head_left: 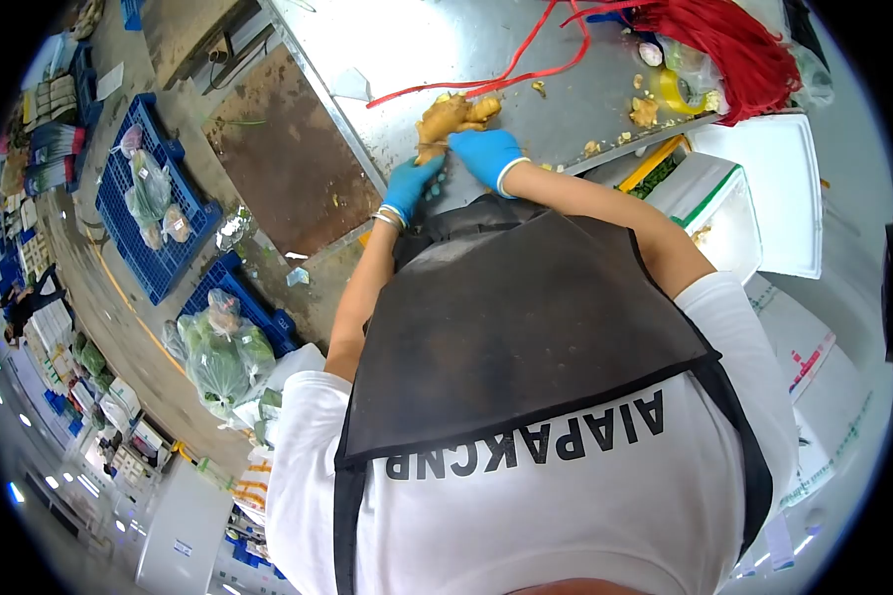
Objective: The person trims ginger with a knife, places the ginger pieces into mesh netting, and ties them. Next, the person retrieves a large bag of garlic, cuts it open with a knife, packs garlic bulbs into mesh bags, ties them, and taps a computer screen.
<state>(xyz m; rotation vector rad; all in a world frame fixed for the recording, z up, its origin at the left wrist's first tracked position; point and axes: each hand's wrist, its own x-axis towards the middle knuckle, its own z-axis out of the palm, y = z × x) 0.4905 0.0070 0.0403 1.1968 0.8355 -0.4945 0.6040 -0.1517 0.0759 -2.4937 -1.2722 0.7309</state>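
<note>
A large knobbly piece of ginger [456, 119] lies on the metal table [422, 45] near its front edge. My left hand [413, 186], in a blue glove, is closed on the lower left end of the ginger. Right beside it, my right hand [486, 159], also gloved in blue, has its fingers curled at the ginger's lower side. A thin edge, perhaps a blade, shows between the right fingers and the ginger, too small to make out. Small ginger scraps [592, 149] lie to the right.
Red straps [704, 45] are heaped at the back right, with loose strands reaching behind the ginger. Yellow tape [677, 94] lies near them. An open white foam box [734, 213] stands right of the table. Blue pallets [134, 253] with bagged vegetables [223, 357] are on the left floor.
</note>
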